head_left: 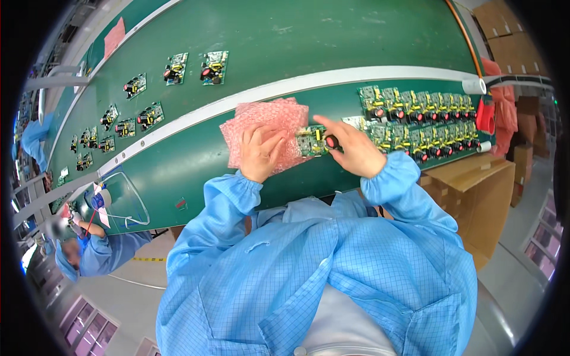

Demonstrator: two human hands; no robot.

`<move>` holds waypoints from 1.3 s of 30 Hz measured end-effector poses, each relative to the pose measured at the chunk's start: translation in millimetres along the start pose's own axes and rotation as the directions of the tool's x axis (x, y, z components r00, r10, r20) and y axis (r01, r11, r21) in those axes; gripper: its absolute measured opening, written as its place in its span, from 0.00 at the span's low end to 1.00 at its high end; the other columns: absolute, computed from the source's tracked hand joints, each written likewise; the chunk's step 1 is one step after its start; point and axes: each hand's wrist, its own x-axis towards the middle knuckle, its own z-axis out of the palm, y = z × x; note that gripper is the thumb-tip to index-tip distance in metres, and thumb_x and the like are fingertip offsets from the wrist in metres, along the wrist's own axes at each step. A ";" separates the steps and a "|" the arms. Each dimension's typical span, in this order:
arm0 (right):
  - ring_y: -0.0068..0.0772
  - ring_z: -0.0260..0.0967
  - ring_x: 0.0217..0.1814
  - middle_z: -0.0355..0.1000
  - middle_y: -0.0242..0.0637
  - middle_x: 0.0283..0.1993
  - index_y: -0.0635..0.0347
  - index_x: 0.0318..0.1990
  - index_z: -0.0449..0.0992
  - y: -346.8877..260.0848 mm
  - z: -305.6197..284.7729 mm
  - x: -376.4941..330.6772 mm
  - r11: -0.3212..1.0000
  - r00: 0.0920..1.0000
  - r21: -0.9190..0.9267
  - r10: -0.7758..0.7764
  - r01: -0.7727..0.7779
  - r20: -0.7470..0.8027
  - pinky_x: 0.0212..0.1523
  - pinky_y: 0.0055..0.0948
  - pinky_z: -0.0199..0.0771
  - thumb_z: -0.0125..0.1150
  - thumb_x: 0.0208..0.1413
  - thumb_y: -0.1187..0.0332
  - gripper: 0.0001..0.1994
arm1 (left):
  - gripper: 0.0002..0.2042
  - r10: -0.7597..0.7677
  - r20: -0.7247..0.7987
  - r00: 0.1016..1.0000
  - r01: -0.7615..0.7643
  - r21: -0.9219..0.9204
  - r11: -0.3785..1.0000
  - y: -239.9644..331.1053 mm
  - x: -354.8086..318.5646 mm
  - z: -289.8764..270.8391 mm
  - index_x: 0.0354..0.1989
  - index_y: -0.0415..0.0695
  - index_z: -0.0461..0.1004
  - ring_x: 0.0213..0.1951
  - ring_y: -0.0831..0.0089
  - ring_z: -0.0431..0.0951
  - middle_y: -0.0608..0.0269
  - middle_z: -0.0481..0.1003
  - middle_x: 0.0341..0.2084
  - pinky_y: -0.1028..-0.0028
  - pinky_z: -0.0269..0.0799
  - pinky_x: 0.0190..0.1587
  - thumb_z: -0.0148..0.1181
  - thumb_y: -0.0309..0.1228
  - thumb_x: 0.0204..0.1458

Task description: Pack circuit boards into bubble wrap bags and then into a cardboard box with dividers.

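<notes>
A stack of pink bubble-wrap sheets or bags (237,113) lies on the green bench in front of me. My left hand (259,151) rests flat on it, fingers somewhat apart. At the wrap's right edge is a green circuit board (309,142) with yellow parts and a round black part with a reddish top. My right hand (359,148) grips this board at its right end, with the thumb by the round part and the index finger stretched along the far side. The other fingers of that hand are partly hidden.
Two rows of similar boards (427,127) stand to the right. Several more boards (214,68) lie beyond a white rail (332,76) and far left. An open cardboard box (475,196) is at the bench's right front. A person in blue (113,252) works at left.
</notes>
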 end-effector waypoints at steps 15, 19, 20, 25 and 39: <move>0.42 0.66 0.54 0.66 0.46 0.53 0.52 0.63 0.51 9.8 40.5 -8.7 0.899 1.000 0.439 -0.016 0.012 0.007 0.52 0.33 0.68 0.51 0.45 0.82 0.34 | 0.14 0.103 -0.010 0.995 -0.102 -0.265 0.959 35.0 -21.0 12.4 0.42 0.49 0.75 0.46 0.61 0.69 0.60 0.72 0.41 0.63 0.62 0.49 0.60 0.28 0.44; 0.37 0.68 0.48 0.70 0.39 0.45 0.55 0.49 0.71 3.1 26.8 6.9 0.963 0.973 0.269 0.062 0.000 -0.224 0.50 0.35 0.68 0.47 0.43 0.85 0.23 | 0.14 -0.117 -0.029 0.993 0.106 -0.265 0.958 -6.1 -33.4 -15.8 0.47 0.42 0.71 0.49 0.55 0.68 0.54 0.71 0.43 0.63 0.62 0.51 0.52 0.28 0.51; 0.38 0.67 0.49 0.69 0.38 0.46 0.54 0.46 0.73 -3.9 28.8 19.0 0.984 0.948 0.010 -0.168 0.177 -0.269 0.49 0.36 0.68 0.49 0.40 0.84 0.23 | 0.14 -0.238 -0.089 0.967 0.218 -0.192 0.957 -18.0 -39.9 -17.6 0.48 0.40 0.70 0.50 0.53 0.67 0.52 0.70 0.44 0.63 0.61 0.52 0.49 0.28 0.53; 0.36 0.64 0.48 0.66 0.38 0.43 0.53 0.38 0.76 -2.5 109.5 47.0 0.860 0.941 -0.392 -0.257 0.326 0.220 0.45 0.33 0.69 0.52 0.44 0.70 0.12 | 0.13 -0.311 0.052 0.949 0.315 -0.150 0.937 -73.9 -37.3 -7.2 0.45 0.39 0.71 0.48 0.54 0.69 0.49 0.71 0.44 0.66 0.62 0.52 0.46 0.30 0.55; 0.27 0.67 0.38 0.68 0.33 0.38 0.58 0.37 0.74 -44.7 -63.8 -218.1 0.875 0.445 0.298 0.457 -0.382 -0.770 0.36 0.23 0.69 0.63 0.36 0.72 0.15 | 0.23 0.101 0.126 0.987 -0.130 0.243 0.961 -30.4 -32.5 7.8 0.51 0.41 0.67 0.50 0.50 0.65 0.46 0.64 0.49 0.61 0.62 0.52 0.61 0.36 0.47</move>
